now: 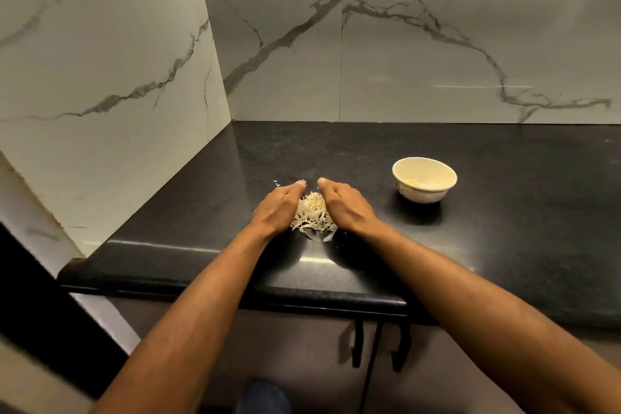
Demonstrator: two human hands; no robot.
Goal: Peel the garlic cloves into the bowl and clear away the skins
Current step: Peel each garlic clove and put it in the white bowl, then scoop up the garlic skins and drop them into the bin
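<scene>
A small heap of pale garlic skins (pixel 313 216) lies on the black bench (pixel 504 245), and everything else sits around it. The left hand (pixel 279 207) stands on edge against the heap's left side, fingers straight and together, its little-finger edge down on the bench — it grips nothing. The right hand (pixel 346 203) mirrors it on the heap's right side, fingers likewise straight and pressed along the skins, holding nothing. The two sets of fingertips nearly meet beyond the heap, so the skins sit cupped between the palms. A few loose flakes (pixel 276 182) lie just beyond the heap to the left, outside the hands. Well to the right of the heap and a little farther back stands a cream bowl (pixel 424 178) — something yellowish, likely the peeled cloves (pixel 413 182), shows at its bottom.
</scene>
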